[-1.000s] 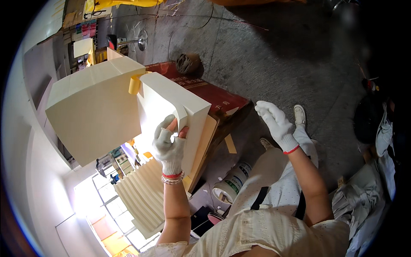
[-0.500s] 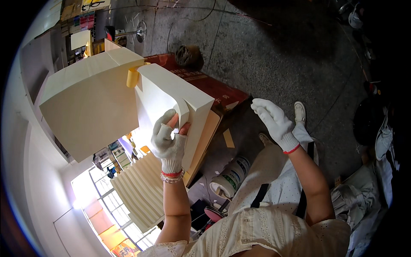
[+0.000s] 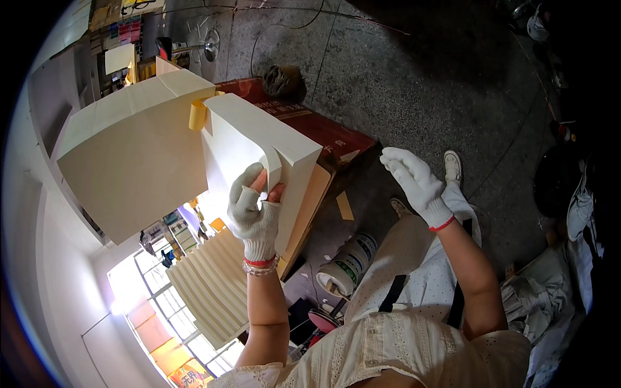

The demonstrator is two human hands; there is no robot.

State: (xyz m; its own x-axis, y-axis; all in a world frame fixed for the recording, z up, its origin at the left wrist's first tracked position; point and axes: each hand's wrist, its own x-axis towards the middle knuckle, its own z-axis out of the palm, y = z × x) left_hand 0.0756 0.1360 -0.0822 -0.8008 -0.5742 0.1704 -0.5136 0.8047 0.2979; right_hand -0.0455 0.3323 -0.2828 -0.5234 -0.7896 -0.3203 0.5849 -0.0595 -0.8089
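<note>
My left hand (image 3: 252, 210), in a white knit glove with bare thumb and fingertip showing, pinches the bent-up near corner of some sheets on a thick stack of white paper (image 3: 259, 126). The sheets curl away from the pile there, leaving a gap below. My right hand (image 3: 414, 184), gloved in white with a red cuff edge, hangs in the air right of the stack, fingers stretched out and holding nothing. A yellow paper curl (image 3: 197, 115) sticks out between this stack and a taller cream paper stack (image 3: 136, 155) on the left.
Beneath the white stack lie a tan board (image 3: 309, 197) and a red printed sheet (image 3: 304, 126). A white bucket (image 3: 349, 265) stands near my legs. A striped cream stack (image 3: 210, 288) is at the lower left. Beyond, a dark round object (image 3: 281, 81) sits on the grey floor (image 3: 414, 77).
The view has shifted very slightly, with the stacks a touch further left. My left hand keeps its pinch on the sheets, and my right hand stays almost still.
</note>
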